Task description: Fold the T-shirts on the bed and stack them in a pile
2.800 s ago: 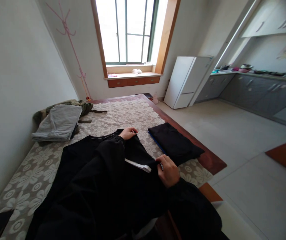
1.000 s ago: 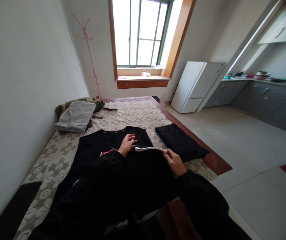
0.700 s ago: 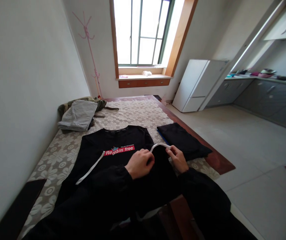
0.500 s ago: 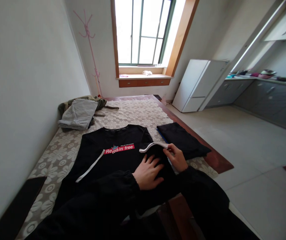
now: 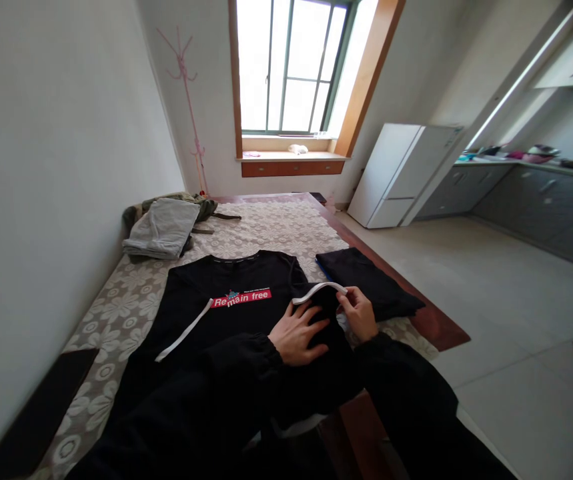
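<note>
A black shirt (image 5: 206, 333) with a red "Remain free" print lies spread face up on the bed. White bands edge its sleeves; the left one lies flat. My left hand (image 5: 300, 335) rests palm down on the right sleeve, fingers spread, the tips close under its white band (image 5: 320, 288). At the outer end of that band, my right hand (image 5: 359, 313) pinches the sleeve edge between thumb and fingers. The band arches up between the two hands. Just beyond my right hand lies a folded black garment (image 5: 373, 280).
A patterned cover (image 5: 276, 227) lies over the bed, with a dark red wooden edge (image 5: 441, 333) at right. Folded grey clothing (image 5: 163, 227) sits by the left wall. A dark board (image 5: 46, 407) is at near left. A fridge (image 5: 401, 173) stands beyond.
My left hand has slid slightly up the sleeve, nearer the white band. My right hand keeps its pinch on the sleeve edge, and the band has shifted a little to the right.
</note>
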`<state>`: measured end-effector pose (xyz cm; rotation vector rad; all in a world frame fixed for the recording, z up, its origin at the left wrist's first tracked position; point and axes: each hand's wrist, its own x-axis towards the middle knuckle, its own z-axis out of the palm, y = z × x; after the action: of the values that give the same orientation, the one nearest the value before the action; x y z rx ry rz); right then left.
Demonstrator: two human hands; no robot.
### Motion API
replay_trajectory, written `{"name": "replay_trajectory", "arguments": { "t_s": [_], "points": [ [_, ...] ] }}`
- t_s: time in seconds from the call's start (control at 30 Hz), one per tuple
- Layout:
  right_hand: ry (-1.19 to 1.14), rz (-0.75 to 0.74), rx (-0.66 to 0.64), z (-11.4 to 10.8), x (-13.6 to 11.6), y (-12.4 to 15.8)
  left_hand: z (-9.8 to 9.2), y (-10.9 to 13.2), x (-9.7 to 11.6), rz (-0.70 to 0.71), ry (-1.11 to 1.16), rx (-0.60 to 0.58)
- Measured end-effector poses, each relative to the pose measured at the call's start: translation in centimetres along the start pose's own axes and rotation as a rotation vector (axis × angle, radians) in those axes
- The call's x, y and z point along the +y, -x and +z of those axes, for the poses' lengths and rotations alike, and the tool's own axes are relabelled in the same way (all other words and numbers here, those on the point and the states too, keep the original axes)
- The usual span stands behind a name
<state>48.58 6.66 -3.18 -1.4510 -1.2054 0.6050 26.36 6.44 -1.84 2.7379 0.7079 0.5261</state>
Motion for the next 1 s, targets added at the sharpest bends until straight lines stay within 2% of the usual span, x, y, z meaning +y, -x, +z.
{"name": "replay_trajectory", "arguments": {
  "t_s": [0.27, 0.33, 0.47, 0.53, 0.8, 1.0],
  "points": [
    [0.035, -0.094, 0.037, 0.7, -0.5, 0.3, -0.1, 0.2, -0.1, 0.060, -0.011, -0.130],
    [0.061, -0.182, -0.064, 0.7, -1.0, 0.8, -0.2, 0.2, -0.1, 0.066, -0.009, -0.126],
    [0.179, -0.326, -0.395, 0.5, -1.9, 2.0, -0.2, 0.3, -0.3, 0.088, -0.009, -0.105],
    [0.213, -0.338, -0.460, 0.4, -2.1, 2.4, -0.3, 0.2, -0.4, 0.095, -0.008, -0.106],
    [0.158, -0.276, -0.437, 0.4, -2.3, 2.0, 0.8, -0.1, 2.0, 0.000, -0.061, -0.049],
    [0.284, -0.375, -0.513, 0.6, -2.4, 2.1, 1.2, 0.0, 2.7, -0.011, -0.082, -0.037]
  ]
}}
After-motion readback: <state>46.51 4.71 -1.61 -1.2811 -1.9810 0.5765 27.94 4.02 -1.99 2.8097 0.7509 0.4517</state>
